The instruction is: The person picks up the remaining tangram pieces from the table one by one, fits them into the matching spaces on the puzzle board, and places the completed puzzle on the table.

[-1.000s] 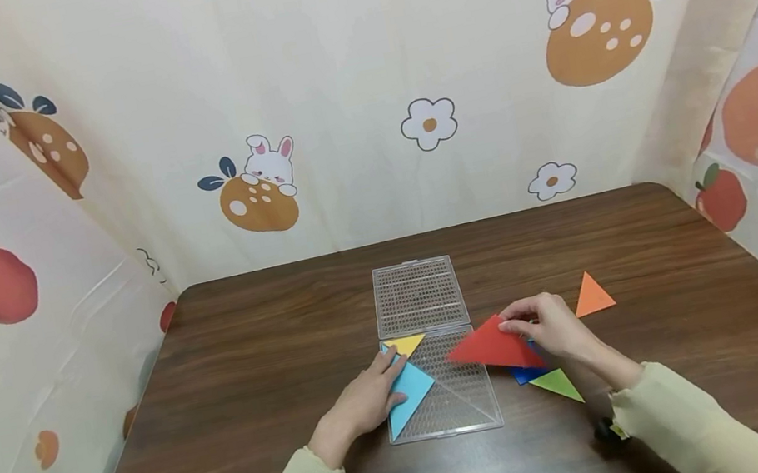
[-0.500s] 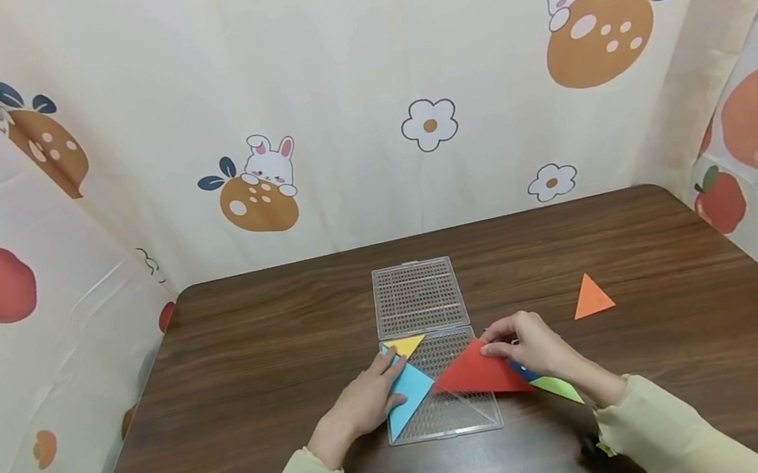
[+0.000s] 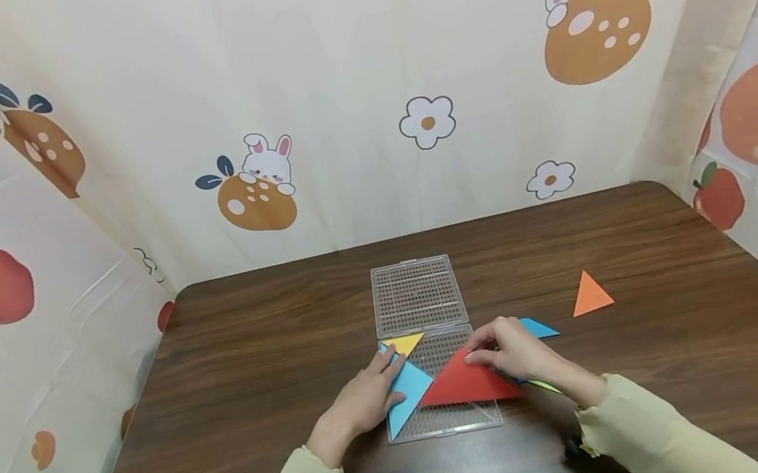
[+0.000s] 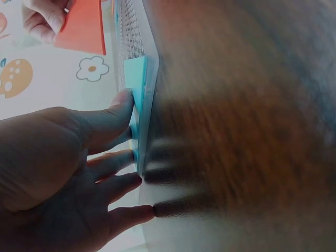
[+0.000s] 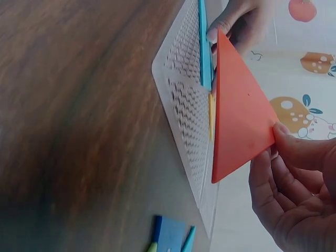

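Note:
My right hand (image 3: 514, 352) pinches the corner of a large red triangle (image 3: 466, 382) between thumb and fingers. In the right wrist view this red triangle is tilted, raised over the studded clear case (image 5: 184, 110). My left hand (image 3: 365, 399) rests with extended fingers on a large light blue triangle (image 3: 413, 387), which lies along the left side of the case's near half. The left thumb touches this piece's face in the left wrist view. A yellow triangle (image 3: 406, 344) sits in the case's far left corner, partly hidden by the left fingers.
The case's other half (image 3: 418, 297) lies unfolded behind. Right of it are an orange triangle (image 3: 590, 294) and a small light blue piece (image 3: 538, 328). A dark blue piece (image 5: 168, 233) and a green piece (image 3: 546, 386) are mostly hidden by the right hand. A printed curtain (image 3: 315, 45) surrounds the table.
My right hand has carried the red triangle leftward from above the loose pieces to over the case, close to the light blue triangle. The left hand has stayed in place.

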The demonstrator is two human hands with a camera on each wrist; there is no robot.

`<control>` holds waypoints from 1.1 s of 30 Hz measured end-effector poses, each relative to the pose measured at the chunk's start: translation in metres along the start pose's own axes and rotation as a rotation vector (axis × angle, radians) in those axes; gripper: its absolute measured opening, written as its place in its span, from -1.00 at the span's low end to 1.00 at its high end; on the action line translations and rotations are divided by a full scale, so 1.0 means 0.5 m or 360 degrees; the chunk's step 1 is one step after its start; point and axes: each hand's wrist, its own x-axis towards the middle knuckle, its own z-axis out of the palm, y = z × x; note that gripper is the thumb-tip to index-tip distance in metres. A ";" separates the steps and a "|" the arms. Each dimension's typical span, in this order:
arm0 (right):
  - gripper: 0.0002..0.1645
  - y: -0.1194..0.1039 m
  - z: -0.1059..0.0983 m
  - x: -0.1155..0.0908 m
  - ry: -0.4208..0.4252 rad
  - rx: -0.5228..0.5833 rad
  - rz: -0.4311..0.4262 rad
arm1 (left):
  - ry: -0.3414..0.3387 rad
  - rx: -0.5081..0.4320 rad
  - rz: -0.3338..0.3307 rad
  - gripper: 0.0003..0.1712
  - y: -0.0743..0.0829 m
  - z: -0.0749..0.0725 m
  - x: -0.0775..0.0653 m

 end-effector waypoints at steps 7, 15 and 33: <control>-0.94 -0.006 0.018 0.007 -0.0024 0.0004 -0.0046 | 0.0001 0.0004 -0.0003 -0.36 -0.002 0.002 0.001; -0.93 -0.008 0.039 0.011 -0.0091 0.0018 -0.0036 | -0.0017 -0.0016 -0.0019 -0.35 -0.001 0.001 0.001; -0.92 -0.012 0.067 0.018 -0.0154 0.0103 0.0065 | -0.0021 -0.0045 -0.0029 -0.36 0.000 -0.001 -0.001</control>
